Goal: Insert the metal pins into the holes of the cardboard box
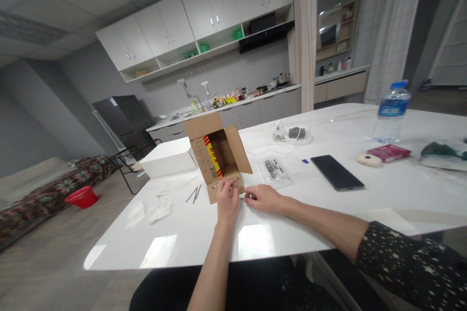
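Note:
A small open cardboard box (218, 153) with a red and yellow strip inside stands on the white table (255, 238). My left hand (226, 200) rests at the box's front flap, its fingers touching the flap edge. Beside it, my right hand (263, 198) pinches a small thin metal piece that is too small to make out. Two thin dark rods (193, 194) lie on the table left of the box.
A white box (168, 163) sits behind the cardboard one. A clear printed bag (274, 171), a black phone (336, 172), a water bottle (391, 112), a red booklet (388, 152) and a white cable bundle (294, 133) lie to the right. White tissues (149, 213) rest at left.

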### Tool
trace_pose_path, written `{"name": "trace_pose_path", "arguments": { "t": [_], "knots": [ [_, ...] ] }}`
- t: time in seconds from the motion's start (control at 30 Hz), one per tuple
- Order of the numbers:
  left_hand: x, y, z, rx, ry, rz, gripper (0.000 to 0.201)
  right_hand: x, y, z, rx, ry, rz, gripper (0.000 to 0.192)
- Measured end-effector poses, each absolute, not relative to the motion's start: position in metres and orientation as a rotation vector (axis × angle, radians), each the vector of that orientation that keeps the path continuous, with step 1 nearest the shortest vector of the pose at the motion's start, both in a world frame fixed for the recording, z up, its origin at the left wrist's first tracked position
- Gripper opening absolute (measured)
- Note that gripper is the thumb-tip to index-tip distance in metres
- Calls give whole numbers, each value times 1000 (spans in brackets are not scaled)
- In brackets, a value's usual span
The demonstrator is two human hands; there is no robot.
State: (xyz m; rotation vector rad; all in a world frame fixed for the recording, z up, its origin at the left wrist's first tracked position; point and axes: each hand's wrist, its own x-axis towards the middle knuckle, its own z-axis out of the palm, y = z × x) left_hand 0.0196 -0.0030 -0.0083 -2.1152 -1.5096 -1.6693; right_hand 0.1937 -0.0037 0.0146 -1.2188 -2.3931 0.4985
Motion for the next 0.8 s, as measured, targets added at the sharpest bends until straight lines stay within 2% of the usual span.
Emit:
{"name": "trace_pose_path", "arguments": {
  "t": [0.53,0.8],
  "knots": [
    [22,-8,-5,-2290,-1548,-1481,25,193,-3,14,-1200,-2396,478,24],
    [22,-8,-5,-2291,-1581,-1457,17,194,-5,16,-1195,-2392,489,22]
  ]
}}
